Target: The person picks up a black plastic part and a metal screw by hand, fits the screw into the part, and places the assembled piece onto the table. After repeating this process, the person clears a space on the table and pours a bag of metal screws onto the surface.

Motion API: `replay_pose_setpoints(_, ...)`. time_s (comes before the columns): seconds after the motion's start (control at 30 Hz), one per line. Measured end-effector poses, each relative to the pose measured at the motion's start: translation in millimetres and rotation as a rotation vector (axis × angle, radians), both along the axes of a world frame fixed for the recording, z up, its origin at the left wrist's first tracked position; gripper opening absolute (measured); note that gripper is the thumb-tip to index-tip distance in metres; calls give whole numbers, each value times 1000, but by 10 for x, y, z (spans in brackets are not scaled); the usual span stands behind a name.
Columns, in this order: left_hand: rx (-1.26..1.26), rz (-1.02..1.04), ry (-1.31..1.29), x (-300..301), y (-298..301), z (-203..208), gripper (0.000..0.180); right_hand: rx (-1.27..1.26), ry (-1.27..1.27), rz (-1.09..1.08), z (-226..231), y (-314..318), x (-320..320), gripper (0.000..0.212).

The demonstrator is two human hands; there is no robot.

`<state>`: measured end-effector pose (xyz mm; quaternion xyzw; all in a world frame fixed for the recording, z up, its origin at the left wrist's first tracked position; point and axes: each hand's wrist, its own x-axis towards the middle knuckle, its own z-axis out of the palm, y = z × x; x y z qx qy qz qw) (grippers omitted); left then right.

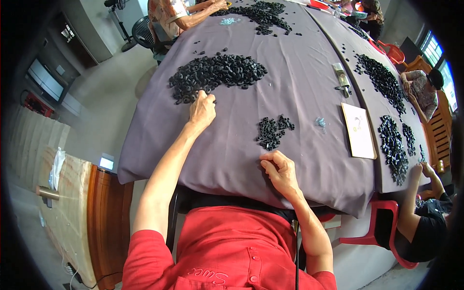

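My left hand (203,110) reaches to the near edge of a big heap of small black ring-shaped parts (222,70). Its fingers are closed in a pinch among the nearest pieces, and what sits between them is hidden. Close to the table's front edge, my right hand (281,174) rests low over the cloth with thumb and fingers curled together. Anything it holds is too small to make out. Just beyond that hand lies a smaller group of black parts (270,133). A little cluster of clear bluish pieces (321,124) is to its right.
A grey cloth (232,164) covers the table. Right of centre lie a pale flat board (358,130) and a clear packet (341,77). More black heaps (394,150) line the right side, where other people sit. Another person (166,19) works at the far left. A red chair (382,227) stands at right.
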<state>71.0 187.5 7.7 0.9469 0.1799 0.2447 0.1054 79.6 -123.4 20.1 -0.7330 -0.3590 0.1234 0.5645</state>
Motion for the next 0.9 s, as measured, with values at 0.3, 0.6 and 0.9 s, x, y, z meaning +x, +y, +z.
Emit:
replay_pose_setpoints(0.3,-147,30,34,-186,-521,31,25,-14,-27,9,-4,-24,7,10)
replay_pose_setpoints(0.6,-117,-47,-94,-279,-456,-130,21,-12,-25,15,-5,-20,10,10)
replay_pose_setpoints(0.9,-533,-182,-341,-383,-953,-13,15,-9,-9,11,-8,-21,-1,9)
